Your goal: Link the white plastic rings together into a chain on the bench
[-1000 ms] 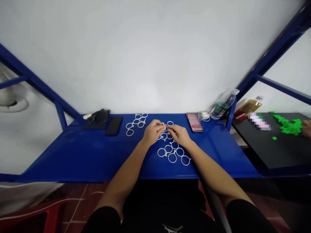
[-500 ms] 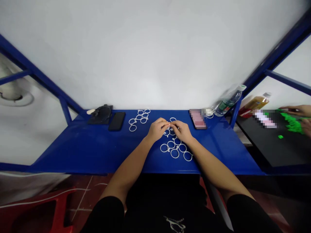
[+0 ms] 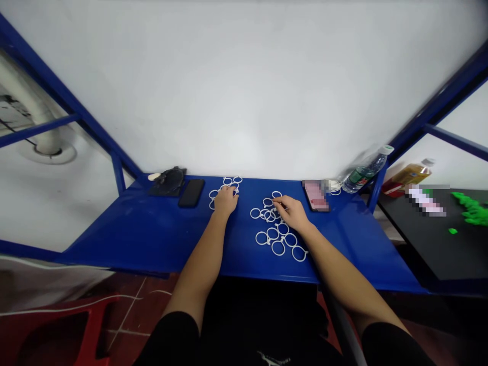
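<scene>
Several white plastic rings with small clip tabs lie on the blue table in two groups. My left hand reaches over the smaller left group, its fingers bent down and closed at one of the rings; the fingertips are partly hidden. My right hand is at the back of the larger group, thumb and forefinger pinched together at the edge of a white ring. Some rings there overlap, and the hand covers part of them.
On the blue table lie a dark phone, a black flat item and a pink-screened phone. A leaning water bottle and white cable are at the right back. Green pieces lie on the black table.
My hands, together over the larger group before, have parted. The left has moved left to the smaller group; the right stays by the larger one. The other person's hands have left the view.
</scene>
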The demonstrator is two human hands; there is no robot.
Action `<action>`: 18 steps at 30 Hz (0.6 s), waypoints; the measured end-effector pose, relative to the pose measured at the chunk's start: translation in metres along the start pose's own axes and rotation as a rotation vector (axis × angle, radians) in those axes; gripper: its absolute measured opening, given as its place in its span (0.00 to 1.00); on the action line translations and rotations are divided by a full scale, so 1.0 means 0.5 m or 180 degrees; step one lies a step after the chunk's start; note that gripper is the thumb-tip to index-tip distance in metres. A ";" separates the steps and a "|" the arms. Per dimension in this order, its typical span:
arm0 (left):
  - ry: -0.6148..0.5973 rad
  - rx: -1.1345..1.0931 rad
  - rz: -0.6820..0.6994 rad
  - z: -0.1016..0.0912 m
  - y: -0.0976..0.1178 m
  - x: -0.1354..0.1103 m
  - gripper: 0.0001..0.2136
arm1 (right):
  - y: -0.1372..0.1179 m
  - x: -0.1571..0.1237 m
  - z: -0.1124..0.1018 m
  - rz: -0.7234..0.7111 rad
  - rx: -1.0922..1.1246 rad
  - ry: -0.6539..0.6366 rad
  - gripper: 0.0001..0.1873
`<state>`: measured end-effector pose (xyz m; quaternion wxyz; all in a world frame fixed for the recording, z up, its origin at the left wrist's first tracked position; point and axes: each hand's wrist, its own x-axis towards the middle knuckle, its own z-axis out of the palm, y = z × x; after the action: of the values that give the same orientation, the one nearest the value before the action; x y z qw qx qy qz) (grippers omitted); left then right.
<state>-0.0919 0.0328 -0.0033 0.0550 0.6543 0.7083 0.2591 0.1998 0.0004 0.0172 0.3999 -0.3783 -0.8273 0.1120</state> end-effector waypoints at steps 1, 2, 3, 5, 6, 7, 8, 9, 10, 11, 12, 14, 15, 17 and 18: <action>-0.0066 0.0003 -0.0082 0.001 -0.010 0.004 0.15 | -0.001 0.000 0.000 -0.0016 0.0014 -0.0016 0.12; -0.0114 -0.0027 -0.0111 0.002 -0.017 0.007 0.14 | 0.000 -0.001 0.000 -0.0021 0.0023 -0.0017 0.12; -0.0133 -0.0082 -0.0102 0.003 -0.020 0.008 0.12 | 0.000 -0.001 -0.001 -0.0020 0.0029 -0.0012 0.12; -0.0059 -0.0254 0.0005 0.007 -0.016 0.007 0.11 | 0.001 -0.001 -0.003 -0.0023 0.0031 0.0005 0.12; 0.0033 -0.0391 0.0093 0.008 -0.009 0.005 0.12 | 0.001 -0.001 -0.004 -0.0031 0.0032 0.0014 0.12; 0.0149 -0.0578 0.0205 0.010 0.001 0.002 0.12 | 0.000 -0.001 -0.005 -0.0037 0.0034 0.0015 0.12; 0.0277 -0.0817 0.0341 0.011 0.015 -0.002 0.13 | -0.002 -0.001 -0.005 -0.0039 0.0037 0.0013 0.12; 0.0392 -0.1097 0.0503 0.011 0.031 -0.008 0.13 | -0.004 0.000 -0.004 -0.0033 0.0039 0.0009 0.13; 0.0487 -0.1396 0.0670 0.011 0.049 -0.015 0.12 | -0.007 0.000 -0.003 -0.0019 0.0045 0.0011 0.13; 0.0543 -0.1707 0.0829 0.010 0.070 -0.023 0.12 | -0.010 0.001 -0.002 -0.0004 0.0059 0.0026 0.14; 0.0559 -0.1975 0.0984 0.009 0.090 -0.033 0.11 | -0.013 0.001 -0.001 0.0006 0.0082 0.0053 0.14; 0.0495 -0.2370 0.1173 0.006 0.129 -0.055 0.10 | -0.018 0.002 0.001 0.0007 0.0145 0.0131 0.16; 0.0450 -0.2510 0.1228 0.004 0.145 -0.066 0.09 | -0.019 0.002 0.002 -0.0004 0.0174 0.0165 0.16; 0.0280 -0.2696 0.1293 0.002 0.169 -0.084 0.09 | -0.020 0.002 0.003 -0.0039 0.0201 0.0219 0.14; 0.0168 -0.2763 0.1289 0.002 0.176 -0.089 0.09 | -0.020 0.001 0.003 -0.0059 0.0201 0.0242 0.13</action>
<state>-0.0062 -0.0088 0.0230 0.2536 0.6889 0.3941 0.5530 0.1930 -0.0057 0.0213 0.4437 -0.3618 -0.8111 0.1199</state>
